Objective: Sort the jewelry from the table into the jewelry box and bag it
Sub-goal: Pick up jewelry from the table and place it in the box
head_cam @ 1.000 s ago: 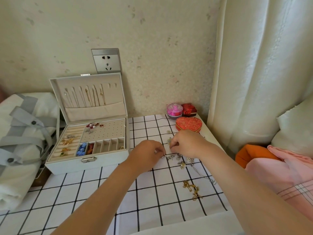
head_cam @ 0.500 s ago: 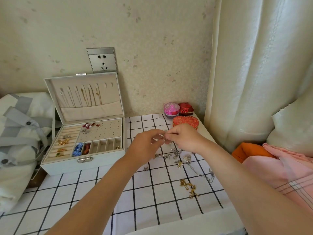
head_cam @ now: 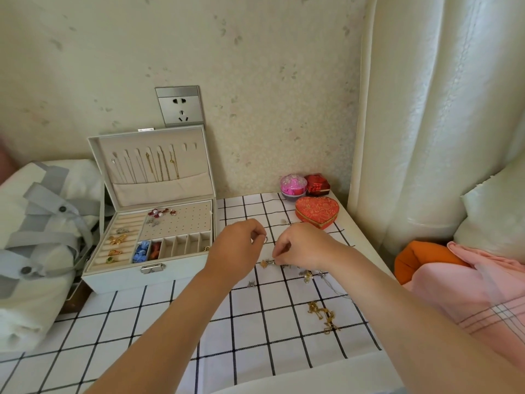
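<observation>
The white jewelry box [head_cam: 119, 275] stands open at the left of the checked tablecloth, with chains hung in its lid and rings and earrings in its tray. My left hand [head_cam: 237, 250] is beside the box's right end and pinches a small ring-shaped piece [head_cam: 266, 239] at its fingertips. My right hand [head_cam: 302, 245] is just to the right, fingers curled down, pinching one end of a row of small silver and gold pieces [head_cam: 267, 263] that lie on the cloth. More silver pieces [head_cam: 308, 275], a small star piece [head_cam: 251, 284] and a tangled gold chain [head_cam: 324, 315] lie loose nearby.
A red heart-shaped box [head_cam: 316, 210], a pink round box [head_cam: 293, 184] and a small red box [head_cam: 317, 183] sit at the back right corner. A white bag with grey straps [head_cam: 37, 223] lies left of the jewelry box. Curtain, orange cushion [head_cam: 420, 257] and pink cloth are at the right.
My hands, joined and raised over the cloth half a second ago, have parted. The right hand has dropped to the row of pieces; the left stays up with the small piece.
</observation>
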Demonstrator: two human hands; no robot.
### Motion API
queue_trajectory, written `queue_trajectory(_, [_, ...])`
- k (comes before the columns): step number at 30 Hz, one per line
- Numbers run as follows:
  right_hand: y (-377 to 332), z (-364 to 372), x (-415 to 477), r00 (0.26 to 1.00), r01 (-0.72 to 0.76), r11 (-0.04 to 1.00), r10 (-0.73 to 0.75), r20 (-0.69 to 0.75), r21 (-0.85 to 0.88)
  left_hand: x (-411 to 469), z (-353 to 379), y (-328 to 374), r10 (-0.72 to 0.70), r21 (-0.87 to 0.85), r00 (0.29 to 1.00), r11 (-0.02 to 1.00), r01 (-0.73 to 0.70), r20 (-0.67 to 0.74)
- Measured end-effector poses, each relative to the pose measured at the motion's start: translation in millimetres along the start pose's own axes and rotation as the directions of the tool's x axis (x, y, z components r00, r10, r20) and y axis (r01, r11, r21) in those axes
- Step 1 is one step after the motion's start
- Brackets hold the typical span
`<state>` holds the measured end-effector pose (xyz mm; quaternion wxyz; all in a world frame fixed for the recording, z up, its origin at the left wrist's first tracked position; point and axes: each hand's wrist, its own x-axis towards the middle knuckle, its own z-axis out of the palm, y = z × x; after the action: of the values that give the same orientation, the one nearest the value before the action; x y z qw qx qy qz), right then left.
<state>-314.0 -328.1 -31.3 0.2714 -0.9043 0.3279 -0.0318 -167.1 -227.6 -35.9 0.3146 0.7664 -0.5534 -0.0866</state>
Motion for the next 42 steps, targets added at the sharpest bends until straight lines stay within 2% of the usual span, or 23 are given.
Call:
queue_trajectory(6, [-7,-4,1,0.999,0.003,0.999,-0.004,-0.033,-0.046,-5,-2,-1,0.034,0.006,0.999,0.999,-0.034,0.006])
queue_trajectory(11, [-25,-16,4,0.983,0.003,0.998,0.007,-0.184,0.058,-11,-21,-5,0.035,-0.019,0.999,0.999,-0.036,-0.039])
queue_trajectory(14, [-47,-16,9,0.973,0.055,0.983,-0.013,-0.232,0.175,-17,-41,-13,0.027,-0.056,0.998,0.998,-0.030,-0.056])
queue_trajectory(19, [-92,-2,27,0.950,0.146,0.951,-0.057,-0.308,0.272,-31,-84,-40,0.031,-0.021,0.992,0.999,-0.034,-0.120])
queue_trajectory(25, [-140,17,54,0.952,0.180,0.957,-0.112,-0.284,0.229,-48,-134,-86,-0.037,-0.078,0.979,0.997,0.022,-0.200])
queue_trajectory(30, [-157,33,81,0.966,0.149,0.987,-0.130,-0.226,0.069,-53,-157,-118,-0.138,-0.149,0.966,0.983,0.107,-0.219])
queue_trajectory(34, [-163,43,97,0.962,0.142,0.990,-0.140,-0.234,-0.009,-45,-163,-134,-0.189,-0.220,0.956,0.966,0.140,-0.223])
queue_trajectory(42, [-180,56,113,0.962,0.142,0.989,-0.146,-0.230,-0.034,-28,-181,-150,-0.179,-0.253,0.951,0.961,0.114,-0.251])
